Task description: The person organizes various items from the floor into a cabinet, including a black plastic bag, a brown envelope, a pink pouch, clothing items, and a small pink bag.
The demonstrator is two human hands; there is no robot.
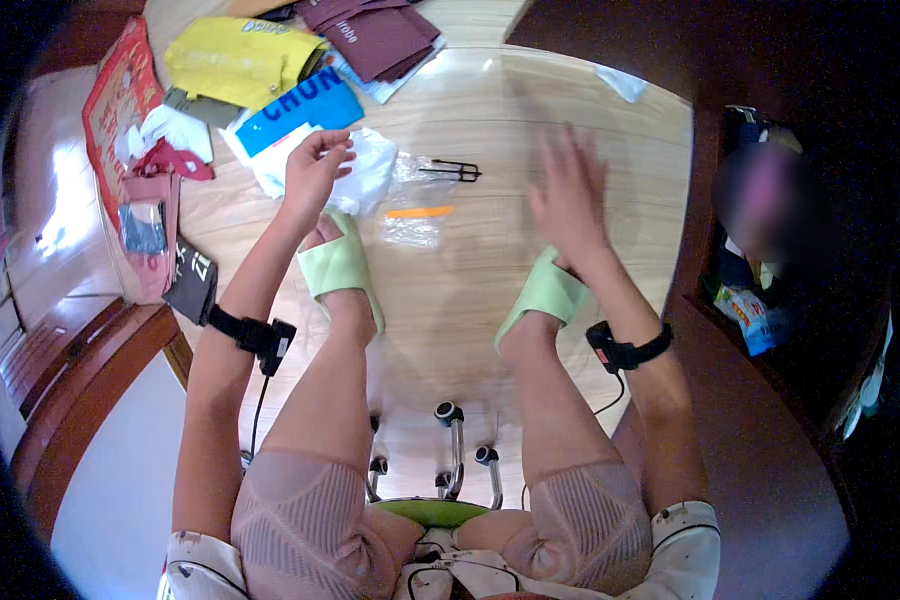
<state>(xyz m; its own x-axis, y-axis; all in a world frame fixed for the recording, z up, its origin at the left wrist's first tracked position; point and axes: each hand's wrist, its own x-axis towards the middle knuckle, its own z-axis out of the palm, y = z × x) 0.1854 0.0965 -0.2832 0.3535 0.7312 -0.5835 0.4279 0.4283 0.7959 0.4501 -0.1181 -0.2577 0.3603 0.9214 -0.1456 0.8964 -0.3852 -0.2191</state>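
Well apart, hands (318,168) (573,195) over floor (440,310).

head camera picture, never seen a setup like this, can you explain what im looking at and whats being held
There is no machine here, just a seated person's two bare hands. The one picture comes from a fisheye camera worn on the head and looking down, so straight edges bend near its rim. Each forearm wears a black strap with a small box and cable.

On the wood-look floor lie a yellow bag, maroon bags, a white plastic bag, clear wrapping, an orange strip and a black pronged piece.

The left hand is over the white plastic bag; the right hand, blurred, is over bare floor. Neither visibly holds anything.
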